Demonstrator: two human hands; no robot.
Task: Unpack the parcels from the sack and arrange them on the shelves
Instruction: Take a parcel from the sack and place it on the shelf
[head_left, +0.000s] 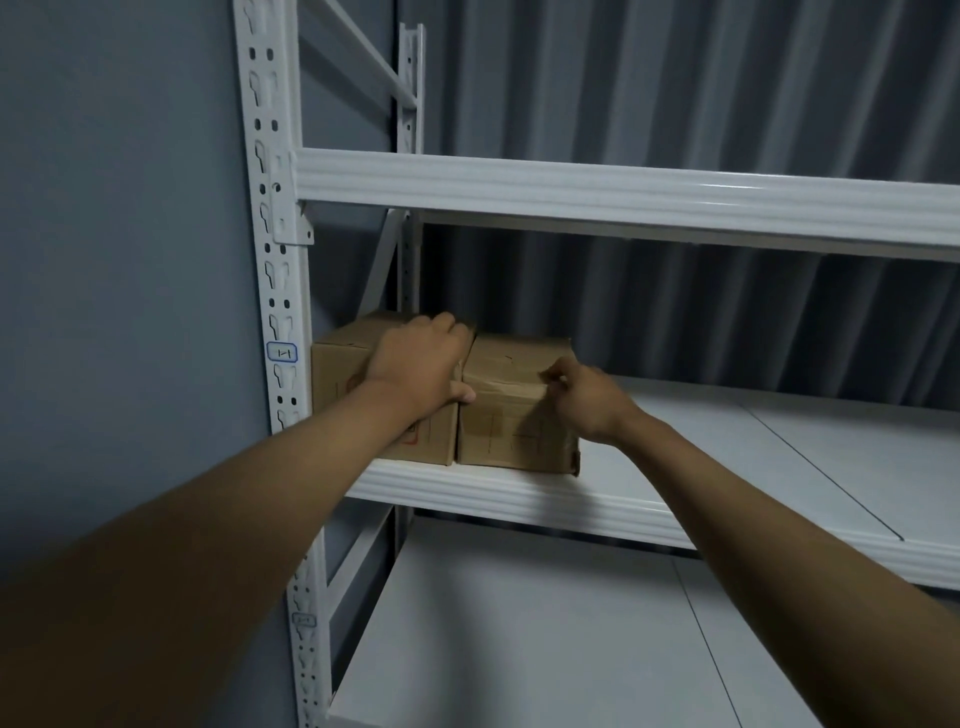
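I see two brown cardboard parcels on middle white metal shelf (675, 519), pushed toward 9 o'clock upright to save room

Left hand (415, 364) steadies left parcel (337, 400), fingers draped over top

Right hand (587, 400) fingers curled, pinching right parcel (509, 415) front edge to square it, touching neighbour

Sack unseen

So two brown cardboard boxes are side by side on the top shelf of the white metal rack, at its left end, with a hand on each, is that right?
Not the top shelf. The head view shows the two brown cardboard boxes on the middle shelf.
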